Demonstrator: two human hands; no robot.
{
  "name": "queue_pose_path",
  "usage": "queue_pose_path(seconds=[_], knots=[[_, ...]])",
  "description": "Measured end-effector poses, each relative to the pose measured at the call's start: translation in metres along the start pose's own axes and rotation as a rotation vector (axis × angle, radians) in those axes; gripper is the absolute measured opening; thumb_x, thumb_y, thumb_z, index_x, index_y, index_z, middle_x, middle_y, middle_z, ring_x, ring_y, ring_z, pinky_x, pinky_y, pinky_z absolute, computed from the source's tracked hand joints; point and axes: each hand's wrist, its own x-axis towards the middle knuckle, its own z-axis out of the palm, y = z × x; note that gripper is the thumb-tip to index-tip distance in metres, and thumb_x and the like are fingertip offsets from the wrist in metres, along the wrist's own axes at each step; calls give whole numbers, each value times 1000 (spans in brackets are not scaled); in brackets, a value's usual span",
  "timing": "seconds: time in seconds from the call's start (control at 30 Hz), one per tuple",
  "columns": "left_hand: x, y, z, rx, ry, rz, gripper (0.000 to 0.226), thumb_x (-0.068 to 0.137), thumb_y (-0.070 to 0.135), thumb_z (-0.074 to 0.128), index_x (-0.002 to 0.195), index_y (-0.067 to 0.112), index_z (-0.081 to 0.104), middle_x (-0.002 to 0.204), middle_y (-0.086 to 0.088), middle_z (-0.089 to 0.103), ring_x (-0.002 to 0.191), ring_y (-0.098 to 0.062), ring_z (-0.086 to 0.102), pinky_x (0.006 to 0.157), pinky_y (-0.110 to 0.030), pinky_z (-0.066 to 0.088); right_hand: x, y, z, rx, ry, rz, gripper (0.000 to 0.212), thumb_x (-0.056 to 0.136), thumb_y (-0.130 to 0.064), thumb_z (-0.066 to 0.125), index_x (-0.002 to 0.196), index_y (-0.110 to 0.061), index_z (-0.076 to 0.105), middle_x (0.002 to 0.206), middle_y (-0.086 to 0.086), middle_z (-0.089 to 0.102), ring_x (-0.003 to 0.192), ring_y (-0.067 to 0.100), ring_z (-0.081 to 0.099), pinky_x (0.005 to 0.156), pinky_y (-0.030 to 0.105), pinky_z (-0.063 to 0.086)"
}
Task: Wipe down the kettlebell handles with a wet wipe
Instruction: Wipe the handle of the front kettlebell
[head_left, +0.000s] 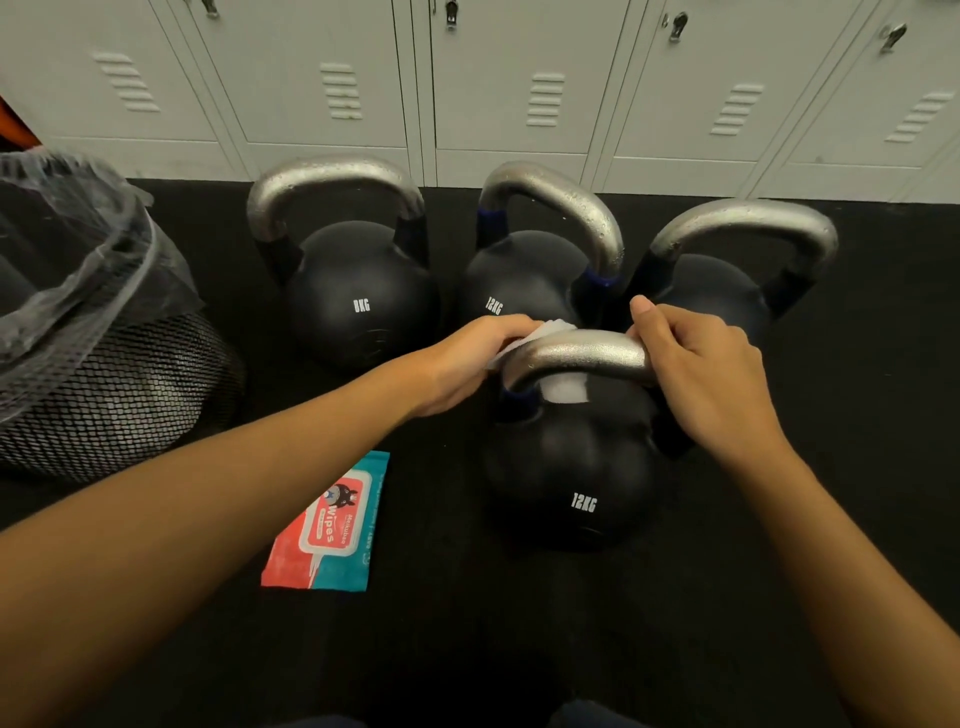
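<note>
Gripping curved steel handle: right hand; left hand pinching crumpled white wipe.

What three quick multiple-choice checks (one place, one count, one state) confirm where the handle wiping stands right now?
1. Where does the wipes packet lie?
A. in the bin
B. on the floor left of the near kettlebell
C. on a locker

2. How many kettlebells show?
A. two
B. three
C. four

3. What does the left hand hold?
A. a white wipe
B. the packet
C. nothing

Answers: 1 B, it lies flat on the black floor beside the near kettlebell; 2 C, three behind and one in front; 3 A, the white wipe is pressed to the handle, which the right hand steadies.
</note>
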Motion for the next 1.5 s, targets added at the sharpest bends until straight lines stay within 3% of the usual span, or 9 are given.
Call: queue_pose_path(seconds=[0.13, 0.33, 0.47, 0.7, 0.8, 0.97, 1.13, 1.23, 1.5], knots=[[-6, -8, 14, -6, 118, 108, 43, 100, 34, 42, 116, 2, 66, 117, -19, 66, 115, -28, 59, 107, -40, 37, 0, 0, 0, -9, 6, -8, 50, 103, -48, 36, 80, -14, 65, 73, 4, 63, 70, 9, 52, 66, 35, 31], [-14, -36, 23, -29, 238, 37, 43, 105, 41, 24, 132, 27, 55, 114, 13, 60, 109, 2, 51, 91, -15, 34, -1, 0, 0, -11, 17, -10, 49, 103, -47, 36, 80, -15, 66, 73, 4, 63, 67, 8, 50, 63, 16, 31], [-14, -44, 15, 94, 238, -23, 51, 104, 46, 22, 140, 24, 50, 134, 3, 56, 127, -10, 46, 101, -24, 30, -3, -3, 0, -11, 20, 2, 47, 103, -47, 36, 82, -17, 66, 73, -1, 62, 64, 4, 47, 62, 28, 31], [-20, -22, 35, 397, 301, 419, 35, 106, 31, 29, 123, 17, 57, 115, 6, 60, 108, 0, 50, 108, -30, 31, -2, -2, 1, -15, 26, 11, 51, 102, -49, 35, 82, -14, 66, 75, 3, 64, 69, 8, 51, 68, 35, 29], [-24, -39, 35, 498, 371, 513, 37, 106, 29, 27, 137, 20, 45, 130, 7, 53, 122, 1, 42, 119, -37, 16, -2, 0, 2, -19, 26, 16, 50, 102, -49, 35, 81, -15, 65, 73, 0, 63, 70, 8, 51, 71, 35, 31], [-31, -69, 19, 381, 253, 430, 43, 104, 31, 30, 145, 37, 20, 145, 18, 33, 128, 19, 31, 108, -6, 22, -2, 0, 2, -27, 31, -7, 50, 103, -47, 35, 80, -13, 64, 73, 3, 63, 67, 8, 50, 64, 34, 32], [-29, -82, 2, 416, 167, 330, 52, 100, 40, 28, 151, 33, 17, 153, 9, 34, 138, 6, 29, 114, -13, 21, -2, 0, 3, -35, 42, -18, 50, 103, -46, 36, 80, -13, 64, 72, 4, 63, 65, 8, 49, 63, 20, 32], [-29, -64, 12, 403, 227, 431, 49, 104, 32, 29, 151, 25, 22, 152, 9, 33, 138, 5, 29, 111, -8, 21, -2, -1, 3, -34, 47, -13, 50, 102, -47, 35, 81, -13, 64, 74, 4, 63, 66, 7, 49, 64, 36, 31], [-24, -58, 4, 485, 157, 538, 50, 101, 34, 34, 147, 35, 14, 146, 14, 33, 132, 12, 33, 111, -12, 26, -4, 1, 5, -32, 66, -24, 49, 103, -46, 35, 79, -13, 63, 71, 4, 62, 68, 9, 52, 63, 35, 31]])
